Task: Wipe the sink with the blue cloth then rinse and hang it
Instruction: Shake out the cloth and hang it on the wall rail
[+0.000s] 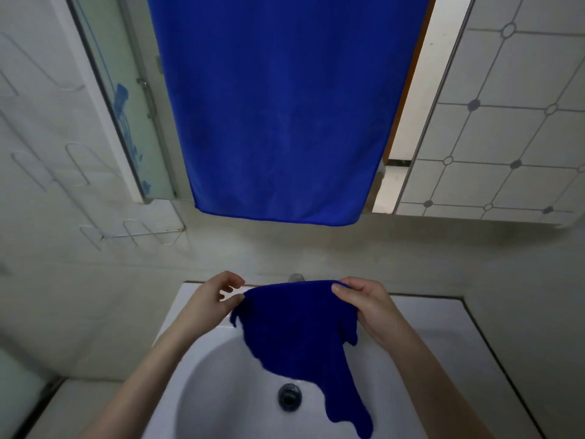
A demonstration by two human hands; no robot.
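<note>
Dim, even indoor light with soft, faint shadows. Wide-angle distortion bends the wall tiles toward the edges. The white sink shows a mild sheen; detail is slightly soft.

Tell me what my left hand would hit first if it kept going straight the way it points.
Likely the wall behind the sink, just left of the tap. Your left hand pinches the blue cloth by a corner near the back rim, but depth is unclear.
</note>
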